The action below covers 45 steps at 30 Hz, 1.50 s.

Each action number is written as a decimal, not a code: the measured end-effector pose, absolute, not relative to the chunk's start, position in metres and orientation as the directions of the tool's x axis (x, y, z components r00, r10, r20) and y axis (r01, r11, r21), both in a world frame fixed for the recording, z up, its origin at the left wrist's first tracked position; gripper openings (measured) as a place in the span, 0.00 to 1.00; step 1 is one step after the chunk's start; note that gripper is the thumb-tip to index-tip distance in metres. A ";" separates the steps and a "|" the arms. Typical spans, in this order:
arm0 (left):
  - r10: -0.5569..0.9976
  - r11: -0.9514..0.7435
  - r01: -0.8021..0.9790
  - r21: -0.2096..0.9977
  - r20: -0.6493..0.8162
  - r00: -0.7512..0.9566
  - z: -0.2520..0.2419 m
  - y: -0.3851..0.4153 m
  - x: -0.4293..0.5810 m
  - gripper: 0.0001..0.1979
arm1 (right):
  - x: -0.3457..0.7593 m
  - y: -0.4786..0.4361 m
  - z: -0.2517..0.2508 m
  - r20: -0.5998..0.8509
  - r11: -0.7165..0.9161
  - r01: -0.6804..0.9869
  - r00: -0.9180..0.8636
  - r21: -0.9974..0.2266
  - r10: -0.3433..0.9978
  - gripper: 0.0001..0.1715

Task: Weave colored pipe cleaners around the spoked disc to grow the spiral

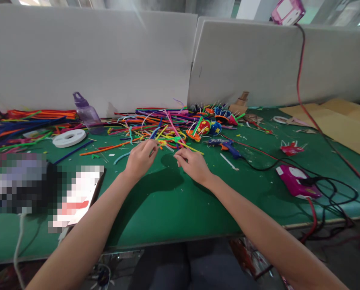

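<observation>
My left hand (141, 159) is closed in a pinch above the green table, its fingertips beside a small yellow-and-orange fuzzy piece (162, 143); whether it grips that piece I cannot tell. Opposite it, my right hand (193, 164) has thumb and fingers pressed together, and what lies between them is too small to make out. A short pale strip (169, 148) shows between the two hands. Just beyond them lie loose coloured pipe cleaners (149, 133) and a bright green piece (176, 139). Star-patterned red (203, 127) and blue (215, 128) balls sit behind my right hand.
A blue glue gun (229, 148) lies right of my hands, its cord running to a magenta power box (297, 181). Leftward are a white spool (69, 138), a purple bottle (88, 114) and a blurred phone (79, 197). White panels (92, 56) stand along the back.
</observation>
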<state>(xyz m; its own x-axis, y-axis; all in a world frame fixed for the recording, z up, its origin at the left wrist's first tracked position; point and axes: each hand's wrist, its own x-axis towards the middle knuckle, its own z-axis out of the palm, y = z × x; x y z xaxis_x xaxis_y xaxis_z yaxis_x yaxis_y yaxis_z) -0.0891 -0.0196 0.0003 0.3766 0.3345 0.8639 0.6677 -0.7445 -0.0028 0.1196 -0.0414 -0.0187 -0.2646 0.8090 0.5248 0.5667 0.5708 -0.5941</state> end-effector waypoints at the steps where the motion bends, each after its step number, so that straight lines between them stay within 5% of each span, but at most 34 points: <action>1: 0.335 -0.745 0.667 -0.002 0.864 0.377 0.000 -0.020 -0.089 0.09 | 0.120 -0.041 -0.019 0.527 0.575 0.563 -0.269 -0.593 0.806 0.12; 28: 0.372 -0.748 0.664 0.022 0.842 0.391 0.000 -0.020 -0.087 0.09 | 0.119 -0.044 -0.014 0.431 0.500 0.485 -0.253 -0.718 0.866 0.06; 45: 0.366 -0.742 0.670 0.010 0.844 0.392 0.000 -0.020 -0.089 0.08 | 0.113 -0.042 -0.013 0.248 0.292 0.119 -0.292 -0.949 0.924 0.07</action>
<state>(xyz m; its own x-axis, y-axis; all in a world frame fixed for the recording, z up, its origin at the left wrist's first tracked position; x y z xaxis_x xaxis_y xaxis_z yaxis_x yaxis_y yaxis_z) -0.0885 -0.0197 -0.0003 0.3925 0.3658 0.8439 0.6702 -0.7421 0.0100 0.1132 -0.0421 -0.0125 -0.2921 0.9237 0.2477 0.1190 0.2921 -0.9490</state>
